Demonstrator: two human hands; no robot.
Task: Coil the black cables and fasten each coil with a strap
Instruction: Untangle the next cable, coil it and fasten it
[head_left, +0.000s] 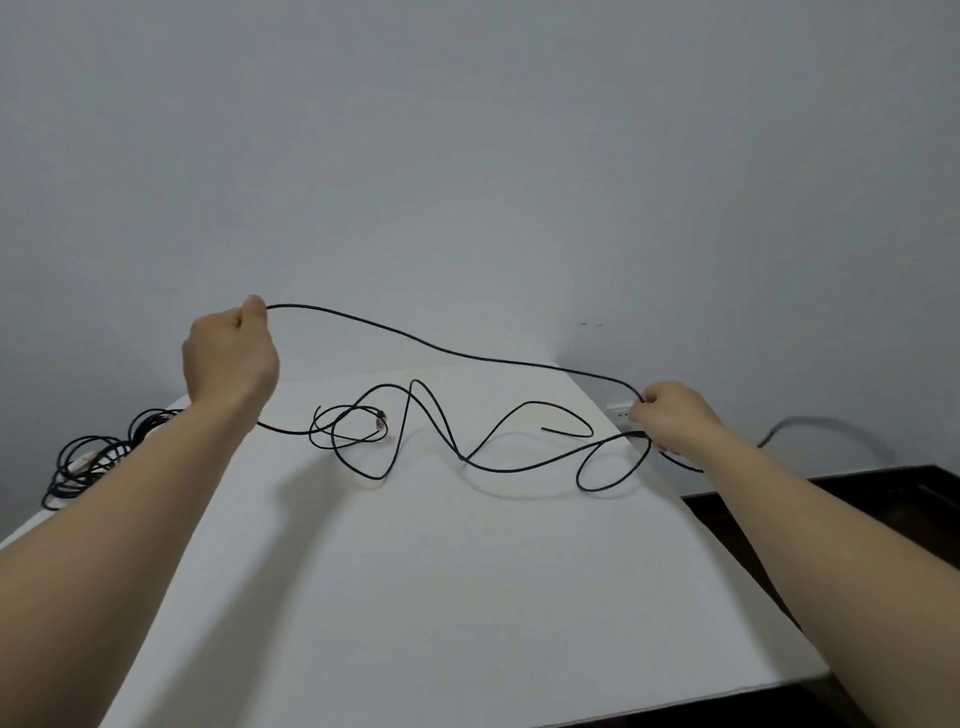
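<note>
A long thin black cable (467, 356) stretches in the air between my two hands. My left hand (228, 356) is raised at the left and pinches the cable between thumb and fingers. Lower at the right, my right hand (670, 415) grips the cable near the table's far right edge. The rest of this cable lies in loose loops on the white table (441, 571), with a clear plug (381, 418) at one end near the middle. A second black cable (88, 462) lies bundled at the table's left edge, partly hidden by my left forearm.
A plain grey wall stands behind the table. A white socket strip (618, 413) sits by my right hand at the far right corner. A grey cord (815, 423) runs off to the right above a dark surface (857, 499) beside the table.
</note>
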